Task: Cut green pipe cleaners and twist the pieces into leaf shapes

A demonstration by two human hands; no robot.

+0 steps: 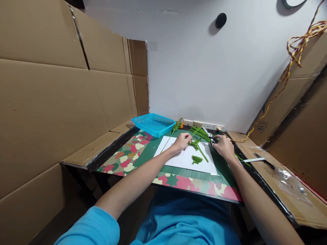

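Note:
My left hand point(182, 141) rests on a white sheet point(178, 158) with its fingers pinched on a green pipe-cleaner stem point(198, 146) with small leaves. My right hand point(222, 145) is closed over a black and white object point(212, 141), perhaps scissors, at the sheet's far right corner. A short green folded piece point(196, 159) lies loose on the sheet near the stem. Behind the hands lies a bundle of green stems point(198, 132), and a stem with orange tips point(178, 126) lies beside it.
A blue plastic basket point(153, 124) stands at the back left of the patterned mat point(127, 158). Cardboard walls close in left and right. A white strip point(254, 160), a black tool point(264, 161) and a clear bag point(291, 182) lie on the right. A yellow-red cord point(293, 54) hangs down.

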